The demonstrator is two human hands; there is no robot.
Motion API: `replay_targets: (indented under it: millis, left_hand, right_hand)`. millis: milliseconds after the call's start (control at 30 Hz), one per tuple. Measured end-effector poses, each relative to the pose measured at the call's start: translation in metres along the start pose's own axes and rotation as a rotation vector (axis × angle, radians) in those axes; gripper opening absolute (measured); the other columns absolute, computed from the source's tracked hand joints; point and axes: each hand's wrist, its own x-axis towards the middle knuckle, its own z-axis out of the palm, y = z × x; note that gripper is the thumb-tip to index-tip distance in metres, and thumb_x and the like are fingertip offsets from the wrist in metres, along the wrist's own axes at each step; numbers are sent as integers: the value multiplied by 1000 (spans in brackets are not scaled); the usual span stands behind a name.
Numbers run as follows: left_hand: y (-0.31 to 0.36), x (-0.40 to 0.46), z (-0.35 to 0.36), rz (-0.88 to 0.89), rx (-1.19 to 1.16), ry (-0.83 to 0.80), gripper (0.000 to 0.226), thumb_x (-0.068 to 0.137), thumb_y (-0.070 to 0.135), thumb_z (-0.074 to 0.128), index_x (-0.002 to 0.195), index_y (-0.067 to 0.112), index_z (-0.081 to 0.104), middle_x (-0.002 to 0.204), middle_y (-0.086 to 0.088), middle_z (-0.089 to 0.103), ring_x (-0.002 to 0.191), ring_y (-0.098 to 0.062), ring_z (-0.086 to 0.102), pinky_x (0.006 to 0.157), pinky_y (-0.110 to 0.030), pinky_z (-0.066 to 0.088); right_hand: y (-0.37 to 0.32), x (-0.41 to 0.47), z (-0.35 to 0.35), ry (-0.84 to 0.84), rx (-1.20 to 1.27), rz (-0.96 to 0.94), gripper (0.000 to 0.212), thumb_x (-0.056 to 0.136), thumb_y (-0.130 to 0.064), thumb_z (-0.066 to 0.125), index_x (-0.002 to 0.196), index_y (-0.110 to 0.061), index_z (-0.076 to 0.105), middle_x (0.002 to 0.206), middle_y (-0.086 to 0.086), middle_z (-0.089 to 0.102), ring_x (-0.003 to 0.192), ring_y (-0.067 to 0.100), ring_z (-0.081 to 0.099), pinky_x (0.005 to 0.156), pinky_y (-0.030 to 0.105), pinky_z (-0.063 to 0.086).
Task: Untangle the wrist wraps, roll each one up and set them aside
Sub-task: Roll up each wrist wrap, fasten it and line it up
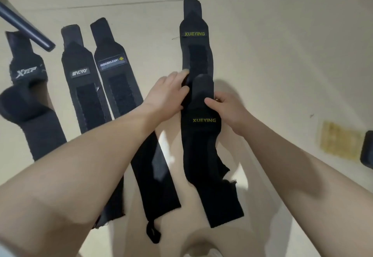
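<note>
1. pulling apart the two xueying wraps: the left hand (pixel 169 89) is pressing flat fingers on the far xueying wrap (pixel 194 43), and the right hand (pixel 224 107) is pinching the near xueying wrap (pixel 201 135). both are lying on the floor (pixel 282 55).
2. nothing is rolled yet; i am thinking lifting the near one off comes next.
3. the arms are hiding parts of the laid-out wraps (pixel 119 75).
</note>
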Motion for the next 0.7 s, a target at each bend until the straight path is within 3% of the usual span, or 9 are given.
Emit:
replay_targets:
  millis: [67, 167, 233, 367, 500, 600, 700]
  left_hand:
    - [-6, 10, -1, 87, 101, -38, 45, 86, 37, 62, 120, 9, 55, 157, -13, 5, 143, -31, 11, 113, -39, 16]
    - [-11, 18, -5, 75, 62, -121, 62, 84, 45, 63, 131, 9, 47, 155, -11, 18, 139, -27, 21, 111, -35, 20]
    - [-14, 19, -6, 18, -29, -143, 67, 81, 43, 67, 134, 9, 44, 154, -7, 21, 134, -27, 31, 108, -34, 26]
    - [-17, 18, -5, 5, -48, -169, 67, 82, 45, 65, 134, 10, 42, 158, -2, 11, 138, -25, 25, 110, -33, 23]
    - [-21, 18, 0, -5, -50, -183, 70, 81, 48, 64, 135, 10, 40, 159, -3, 8, 141, -23, 19, 113, -35, 22]
    - [-19, 18, -2, -41, -115, -190, 67, 81, 42, 68, 132, 10, 39, 158, -4, 10, 141, -23, 20, 110, -34, 24]
    - [-9, 12, -8, -8, -173, -98, 58, 82, 28, 68, 130, 10, 40, 148, -12, 29, 132, -29, 34, 105, -34, 30]
  right_hand:
    - [-2, 11, 1, 25, -27, 12, 23, 98, -22, 49, 108, -6, 62, 102, 10, 67, 89, 18, 64, 82, 31, 51]
    - [-4, 25, 5, 75, -78, 38, 30, 96, -22, 53, 103, 7, 58, 99, 18, 64, 86, 22, 60, 82, 37, 49]
    - [-4, 32, 8, 114, -117, 59, 26, 93, -23, 56, 84, 1, 52, 87, 17, 56, 79, 23, 54, 74, 37, 45]
    - [-7, 46, 10, 201, -222, 112, 34, 90, -27, 61, 64, -16, 43, 71, 3, 50, 68, 15, 49, 65, 27, 40]
    - [-15, 59, 16, 305, -356, 175, 27, 87, -33, 65, 92, -7, 59, 91, 7, 59, 87, 23, 58, 80, 35, 48]
    - [-23, 64, 18, 359, -445, 188, 37, 87, -33, 66, 107, -4, 56, 91, 6, 52, 82, 21, 51, 74, 31, 43]
    - [-26, 66, 14, 418, -545, 173, 44, 82, -39, 71, 106, -6, 54, 89, 4, 50, 80, 20, 50, 67, 29, 38]
